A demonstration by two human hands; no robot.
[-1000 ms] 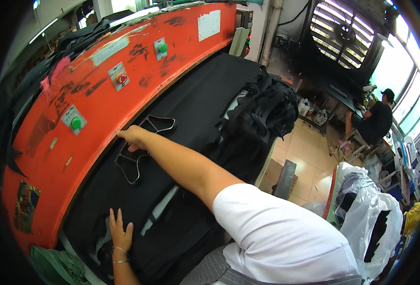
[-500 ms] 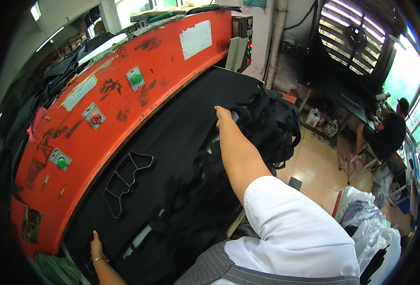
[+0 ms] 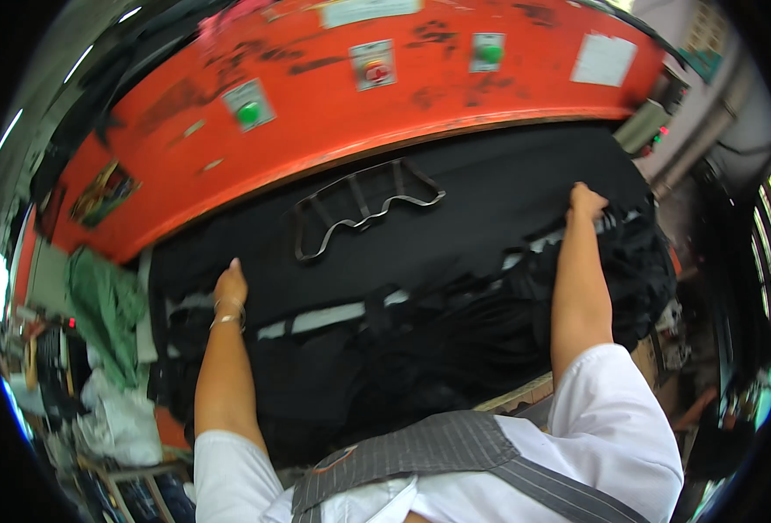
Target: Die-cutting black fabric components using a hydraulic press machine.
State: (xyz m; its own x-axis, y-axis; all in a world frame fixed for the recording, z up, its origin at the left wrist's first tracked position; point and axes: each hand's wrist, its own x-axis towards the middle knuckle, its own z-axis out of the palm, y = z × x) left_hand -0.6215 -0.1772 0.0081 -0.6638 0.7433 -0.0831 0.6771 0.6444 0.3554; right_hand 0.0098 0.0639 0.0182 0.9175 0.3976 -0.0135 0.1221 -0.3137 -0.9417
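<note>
A broad black sheet of fabric (image 3: 481,196) lies across the machine's bed. My left hand (image 3: 231,283) is closed at the sheet's near edge on the left, thumb on top. Farther right, my right hand (image 3: 587,202) is also closed on that edge, its fingertips partly hidden. Between my hands and beyond them, a metal cutting die (image 3: 358,193) with a wavy outline and cross bars rests on the sheet, touched by neither hand. Tangled black fabric offcuts (image 3: 455,340) are heaped along the near side, with pale strips of the bed showing through.
An orange-red machine beam (image 3: 307,113) spans the far side, bearing two green buttons and a red button (image 3: 375,73). Green cloth (image 3: 106,305) hangs at the left end, above white bags (image 3: 124,418). A pipe (image 3: 708,131) runs up at the far right.
My view has swung left, so the beam now runs across the top. My left hand has come up along the sheet's edge; my right hand stays at its right part.
</note>
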